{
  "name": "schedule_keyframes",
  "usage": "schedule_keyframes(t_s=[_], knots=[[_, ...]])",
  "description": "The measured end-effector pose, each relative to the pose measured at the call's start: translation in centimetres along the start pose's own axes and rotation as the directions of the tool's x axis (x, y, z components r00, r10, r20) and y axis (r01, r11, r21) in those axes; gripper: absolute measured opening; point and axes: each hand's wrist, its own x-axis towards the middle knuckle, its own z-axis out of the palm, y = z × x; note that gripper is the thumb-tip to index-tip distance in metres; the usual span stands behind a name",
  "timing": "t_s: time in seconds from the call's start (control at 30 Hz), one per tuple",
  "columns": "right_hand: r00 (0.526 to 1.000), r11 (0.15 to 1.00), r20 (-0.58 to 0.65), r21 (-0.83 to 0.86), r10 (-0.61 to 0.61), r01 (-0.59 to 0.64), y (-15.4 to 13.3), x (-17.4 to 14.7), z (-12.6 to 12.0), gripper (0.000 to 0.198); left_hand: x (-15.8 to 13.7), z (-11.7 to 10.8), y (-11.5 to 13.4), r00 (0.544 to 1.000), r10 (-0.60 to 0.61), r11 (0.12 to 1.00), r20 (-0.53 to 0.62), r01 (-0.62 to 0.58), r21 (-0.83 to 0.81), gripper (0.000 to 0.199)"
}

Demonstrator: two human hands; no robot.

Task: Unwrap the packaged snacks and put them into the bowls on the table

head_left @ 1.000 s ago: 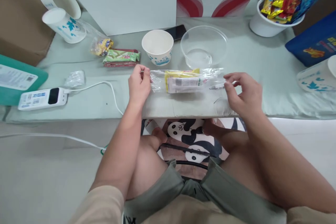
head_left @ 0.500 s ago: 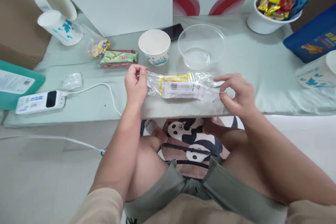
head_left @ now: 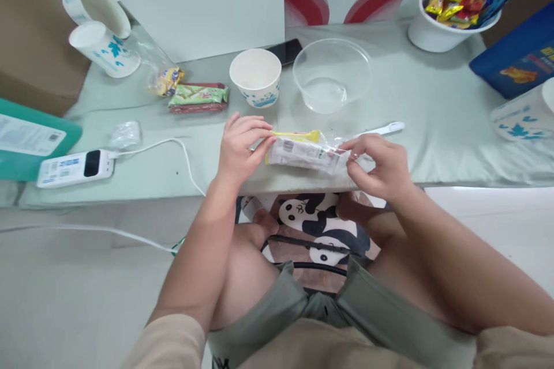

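Note:
A clear plastic bag (head_left: 333,150) with a yellow packet (head_left: 303,136) and a white printed packet (head_left: 298,153) inside is held between my two hands near the table's front edge. The thumb and fingertips of my left hand (head_left: 243,147) pinch the bag's left end. My right hand (head_left: 381,162) is closed on the bag's right end, fingertips together. Just behind the right hand lies a white plastic handle (head_left: 387,128), its other end hidden by the fingers and bag. A paper cup (head_left: 258,92) and a clear plastic bowl (head_left: 333,78) stand behind the bag.
To the left lie wrapped snacks (head_left: 199,95), a white power bank (head_left: 77,168) with a cable, and a crumpled wrapper (head_left: 125,134). A phone (head_left: 285,53) lies behind the cup. A white bowl of snacks (head_left: 445,37) and a tilted paper cup (head_left: 526,115) are at the right.
My hands have come closer together; the left moved right along the bag and the right moved slightly left. The bag is less stretched, and the white handle now shows behind the right hand.

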Motion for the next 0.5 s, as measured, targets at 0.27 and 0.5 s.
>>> schedule_keyframes(t_s=[0.27,0.5], knots=[[0.861,0.865,-0.141,0.199,0.489,-0.46,-0.4,0.7,0.9,0.014,0.2,0.8,1.7,0.996,-0.083,0.995,0.01,0.083,-0.052,0.014],[0.955,0.9,0.035,0.326,0.295,-0.29,-1.4,1.2,0.7,0.016,1.6,3.0,3.6,0.929,0.004,0.998,0.37,0.02,-0.059,0.022]])
